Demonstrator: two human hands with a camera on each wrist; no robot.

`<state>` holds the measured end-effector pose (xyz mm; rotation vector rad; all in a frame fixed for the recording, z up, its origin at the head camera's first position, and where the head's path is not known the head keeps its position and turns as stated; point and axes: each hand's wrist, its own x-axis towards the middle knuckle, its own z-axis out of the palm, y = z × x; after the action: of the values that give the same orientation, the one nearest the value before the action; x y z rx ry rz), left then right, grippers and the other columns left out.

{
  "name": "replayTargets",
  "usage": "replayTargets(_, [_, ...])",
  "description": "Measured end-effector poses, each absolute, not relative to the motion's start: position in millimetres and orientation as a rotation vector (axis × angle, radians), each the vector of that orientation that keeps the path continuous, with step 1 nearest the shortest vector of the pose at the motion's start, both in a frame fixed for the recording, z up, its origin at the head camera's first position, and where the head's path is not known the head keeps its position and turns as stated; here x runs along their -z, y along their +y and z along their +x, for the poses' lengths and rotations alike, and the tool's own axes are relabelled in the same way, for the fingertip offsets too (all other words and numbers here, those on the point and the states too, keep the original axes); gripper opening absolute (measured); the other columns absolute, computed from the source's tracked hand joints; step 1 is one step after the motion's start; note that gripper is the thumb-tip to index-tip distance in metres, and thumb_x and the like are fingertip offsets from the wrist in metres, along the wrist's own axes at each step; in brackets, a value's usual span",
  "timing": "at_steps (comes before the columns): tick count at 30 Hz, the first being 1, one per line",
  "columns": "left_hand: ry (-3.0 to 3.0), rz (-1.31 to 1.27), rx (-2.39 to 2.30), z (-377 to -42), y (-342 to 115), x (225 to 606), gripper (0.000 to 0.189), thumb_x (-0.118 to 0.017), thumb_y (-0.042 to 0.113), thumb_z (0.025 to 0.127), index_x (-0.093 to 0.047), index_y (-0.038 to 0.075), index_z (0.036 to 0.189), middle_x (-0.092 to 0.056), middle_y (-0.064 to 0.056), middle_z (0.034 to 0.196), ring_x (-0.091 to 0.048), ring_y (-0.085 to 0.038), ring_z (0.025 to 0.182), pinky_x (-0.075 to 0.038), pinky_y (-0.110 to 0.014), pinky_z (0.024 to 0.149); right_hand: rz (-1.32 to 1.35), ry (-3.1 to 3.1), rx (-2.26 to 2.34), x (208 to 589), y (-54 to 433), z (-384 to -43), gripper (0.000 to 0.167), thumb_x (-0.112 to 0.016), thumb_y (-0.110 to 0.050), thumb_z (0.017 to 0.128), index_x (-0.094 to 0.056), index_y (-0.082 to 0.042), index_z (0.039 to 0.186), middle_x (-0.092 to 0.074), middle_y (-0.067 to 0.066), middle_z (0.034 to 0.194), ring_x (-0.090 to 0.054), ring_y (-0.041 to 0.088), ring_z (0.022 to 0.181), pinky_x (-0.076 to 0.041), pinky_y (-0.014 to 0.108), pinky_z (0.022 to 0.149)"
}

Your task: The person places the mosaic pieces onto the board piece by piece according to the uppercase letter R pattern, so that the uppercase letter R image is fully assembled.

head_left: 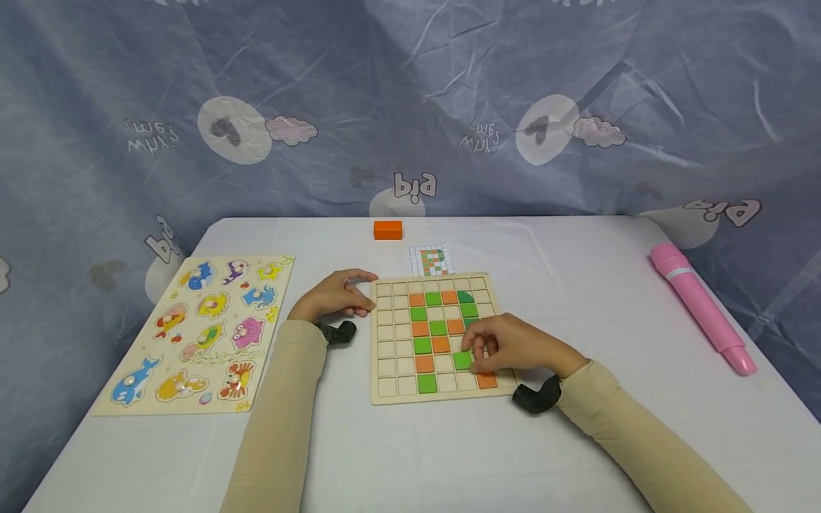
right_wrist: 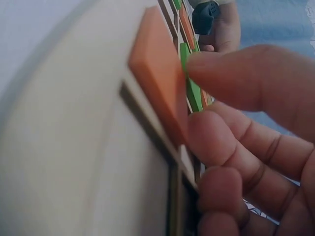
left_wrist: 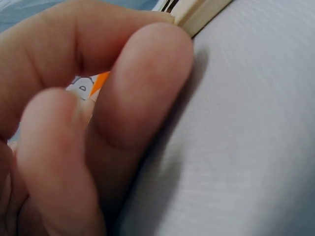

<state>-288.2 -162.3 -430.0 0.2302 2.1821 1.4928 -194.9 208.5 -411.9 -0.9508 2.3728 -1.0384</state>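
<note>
A square wooden grid board lies on the table, with orange and green tiles in some of its cells. My right hand is over the board's right part, pinching a green square tile between thumb and finger at a lower cell. In the right wrist view, a fingertip touches the green tile, behind an orange tile. My left hand rests at the board's upper left, index finger near the corner and thumb against the left edge. The left wrist view shows fingertips beside the board's edge.
Behind the board lies a small pattern card, with an orange block farther back. A sea-animal peg puzzle lies at the left. At the right lies a pink cylindrical stick. A printed blue-grey curtain hangs behind the white table.
</note>
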Motion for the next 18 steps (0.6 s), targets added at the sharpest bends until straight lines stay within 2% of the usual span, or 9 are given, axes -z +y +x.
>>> replayTargets(9, [2.278, 0.187, -1.490, -288.6, -156.0, 440.6, 0.067, -0.082, 0.003, 0.089, -0.059, 0.005, 0.152, -0.071, -0.004, 0.077, -0.068, -0.010, 0.064, -0.051, -0.020, 0.062, -0.888, 2.358, 1.223, 425.7, 219.2, -205.9, 0.016, -0.077, -0.005, 0.099, -0.074, 0.002, 0.113, -0.062, -0.004, 0.082, -0.051, 0.006, 0.069, -0.044, 0.020, 0.065])
replayTargets(14, [2.422, 0.112, -1.314, -271.3, -138.0, 447.3, 0.065, -0.079, 0.007, 0.090, -0.061, 0.010, 0.152, -0.069, -0.006, 0.086, -0.063, -0.014, 0.072, -0.049, -0.025, 0.070, -0.705, 2.507, 1.337, 439.3, 238.6, -189.2, 0.016, -0.075, -0.005, 0.100, -0.073, 0.003, 0.114, -0.063, 0.000, 0.084, -0.054, 0.007, 0.068, -0.047, 0.022, 0.062])
replayTargets(18, [2.527, 0.137, -1.062, -252.5, -124.6, 442.3, 0.067, -0.076, 0.010, 0.095, -0.054, 0.008, 0.159, -0.066, -0.006, 0.095, -0.056, -0.017, 0.078, -0.044, -0.028, 0.071, -0.513, 2.690, 1.379, 446.8, 261.0, -176.1, 0.018, -0.074, -0.005, 0.101, -0.073, 0.002, 0.118, -0.068, 0.003, 0.085, -0.060, 0.011, 0.067, -0.052, 0.026, 0.058])
